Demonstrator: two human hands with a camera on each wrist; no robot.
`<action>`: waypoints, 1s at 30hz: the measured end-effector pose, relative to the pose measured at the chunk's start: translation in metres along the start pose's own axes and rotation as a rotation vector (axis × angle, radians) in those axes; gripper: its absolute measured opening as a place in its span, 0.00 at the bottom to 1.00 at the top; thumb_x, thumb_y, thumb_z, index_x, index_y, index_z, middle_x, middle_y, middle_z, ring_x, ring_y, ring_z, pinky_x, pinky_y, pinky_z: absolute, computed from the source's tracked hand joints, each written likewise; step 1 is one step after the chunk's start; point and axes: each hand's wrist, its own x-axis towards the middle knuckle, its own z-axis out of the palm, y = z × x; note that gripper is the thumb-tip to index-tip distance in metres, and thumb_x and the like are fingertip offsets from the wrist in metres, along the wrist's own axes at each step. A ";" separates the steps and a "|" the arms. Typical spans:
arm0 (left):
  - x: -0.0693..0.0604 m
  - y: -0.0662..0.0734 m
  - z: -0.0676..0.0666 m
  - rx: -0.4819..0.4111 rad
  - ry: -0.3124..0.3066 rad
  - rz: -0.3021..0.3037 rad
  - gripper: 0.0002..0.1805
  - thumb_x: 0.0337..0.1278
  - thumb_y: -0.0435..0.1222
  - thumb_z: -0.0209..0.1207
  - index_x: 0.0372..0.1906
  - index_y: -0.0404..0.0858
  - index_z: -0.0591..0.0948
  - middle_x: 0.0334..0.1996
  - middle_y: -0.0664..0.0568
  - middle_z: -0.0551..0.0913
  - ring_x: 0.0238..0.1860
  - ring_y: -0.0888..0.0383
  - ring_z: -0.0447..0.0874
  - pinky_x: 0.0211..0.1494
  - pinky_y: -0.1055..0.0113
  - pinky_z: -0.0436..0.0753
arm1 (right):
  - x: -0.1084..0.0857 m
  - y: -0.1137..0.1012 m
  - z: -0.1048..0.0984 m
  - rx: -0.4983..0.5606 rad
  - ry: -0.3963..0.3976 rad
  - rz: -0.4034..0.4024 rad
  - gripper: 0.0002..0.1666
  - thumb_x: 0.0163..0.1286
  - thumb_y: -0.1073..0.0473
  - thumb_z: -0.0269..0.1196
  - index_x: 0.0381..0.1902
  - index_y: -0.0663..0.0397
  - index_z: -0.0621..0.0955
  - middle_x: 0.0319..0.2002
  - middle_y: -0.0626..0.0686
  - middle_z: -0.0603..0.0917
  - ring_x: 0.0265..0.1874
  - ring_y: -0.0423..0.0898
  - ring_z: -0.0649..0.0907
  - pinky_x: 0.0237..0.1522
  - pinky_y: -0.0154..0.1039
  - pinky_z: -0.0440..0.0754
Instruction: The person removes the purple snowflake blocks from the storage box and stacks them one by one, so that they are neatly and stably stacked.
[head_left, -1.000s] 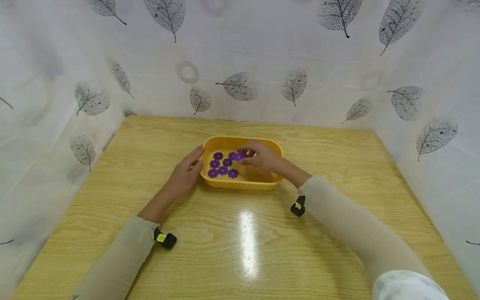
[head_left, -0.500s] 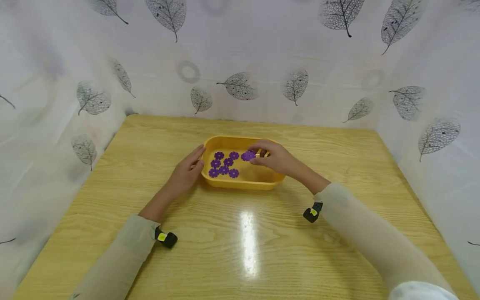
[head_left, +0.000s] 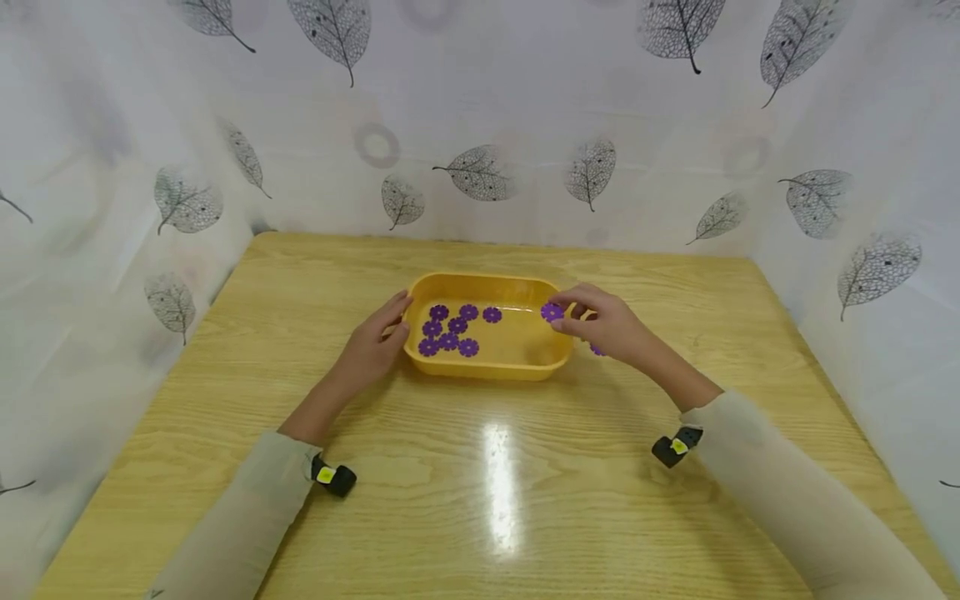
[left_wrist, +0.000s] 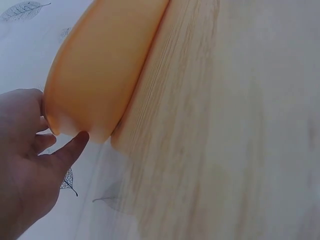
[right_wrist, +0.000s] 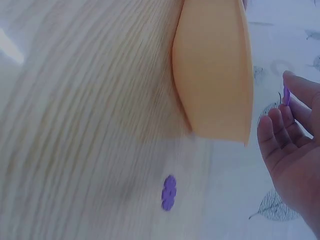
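In the head view, my left hand (head_left: 367, 346) holds the left end of a yellow plastic tray (head_left: 487, 372). The left wrist view shows its thumb against the tray's outer wall (left_wrist: 105, 65) and other fingers at the rim. My right hand (head_left: 611, 325) pinches a purple flower-shaped building disc (head_left: 552, 312) between thumb and fingertips, raised above the tray's right end. Several similar purple discs (head_left: 448, 341) lie inside, mostly on the left, with a single disc (head_left: 492, 315) nearer the middle. Outside, a purple disc (right_wrist: 169, 192) lies on the table, partly hidden by my right hand in the head view.
The tray stands on a wooden table (head_left: 420, 467) towards its back edge. A white curtain (head_left: 525, 100) with leaf prints closes off the back and both sides. Light reflects off the table's front middle.
My right hand has moved rightward from the tray's middle to above its right end, carrying a disc. A single disc in the tray and another on the table are now uncovered. My left hand stays put.
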 end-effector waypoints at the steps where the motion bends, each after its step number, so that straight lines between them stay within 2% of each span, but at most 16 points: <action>1: 0.000 0.000 0.000 -0.008 0.001 0.000 0.29 0.80 0.40 0.44 0.79 0.40 0.59 0.82 0.48 0.50 0.78 0.45 0.58 0.75 0.47 0.68 | -0.004 0.003 -0.002 0.002 0.009 0.012 0.24 0.71 0.44 0.65 0.62 0.44 0.81 0.53 0.49 0.81 0.47 0.48 0.79 0.40 0.41 0.83; 5: 0.000 -0.002 0.000 -0.024 0.007 -0.009 0.28 0.80 0.41 0.44 0.78 0.39 0.61 0.82 0.52 0.50 0.80 0.49 0.54 0.75 0.48 0.68 | -0.017 0.013 -0.013 -0.015 0.037 0.053 0.26 0.71 0.42 0.64 0.63 0.44 0.80 0.54 0.49 0.80 0.48 0.49 0.78 0.44 0.44 0.84; 9: 0.001 0.001 -0.001 -0.029 0.004 -0.036 0.28 0.80 0.39 0.44 0.78 0.38 0.60 0.82 0.53 0.50 0.80 0.50 0.52 0.76 0.48 0.68 | -0.030 0.024 -0.021 -0.028 0.061 0.087 0.28 0.72 0.42 0.63 0.65 0.45 0.78 0.54 0.51 0.79 0.46 0.49 0.79 0.42 0.46 0.87; 16: -0.006 0.031 -0.005 -0.037 -0.019 -0.065 0.28 0.79 0.35 0.44 0.77 0.31 0.60 0.81 0.44 0.51 0.80 0.46 0.52 0.76 0.48 0.67 | -0.049 0.045 -0.027 -0.032 0.102 0.107 0.28 0.74 0.45 0.62 0.66 0.49 0.77 0.54 0.53 0.78 0.41 0.51 0.80 0.38 0.46 0.88; 19: -0.010 0.040 -0.007 -0.034 -0.024 -0.063 0.28 0.79 0.36 0.43 0.77 0.29 0.60 0.81 0.43 0.51 0.80 0.45 0.53 0.76 0.49 0.67 | -0.054 0.054 -0.027 -0.027 0.109 0.111 0.28 0.74 0.47 0.62 0.67 0.52 0.77 0.55 0.55 0.78 0.40 0.50 0.80 0.37 0.46 0.88; 25: -0.011 0.040 -0.007 -0.040 -0.023 -0.041 0.28 0.79 0.35 0.43 0.76 0.29 0.60 0.81 0.42 0.51 0.79 0.44 0.54 0.76 0.48 0.67 | -0.061 0.067 -0.024 -0.010 0.116 0.150 0.29 0.74 0.47 0.62 0.67 0.54 0.76 0.55 0.56 0.77 0.40 0.44 0.80 0.35 0.42 0.88; 30: -0.011 0.039 -0.007 -0.038 -0.023 -0.039 0.28 0.79 0.35 0.43 0.77 0.29 0.60 0.81 0.43 0.51 0.80 0.45 0.53 0.76 0.48 0.67 | -0.062 0.076 -0.020 -0.023 0.106 0.178 0.28 0.74 0.48 0.62 0.66 0.54 0.77 0.55 0.57 0.77 0.42 0.46 0.79 0.35 0.37 0.86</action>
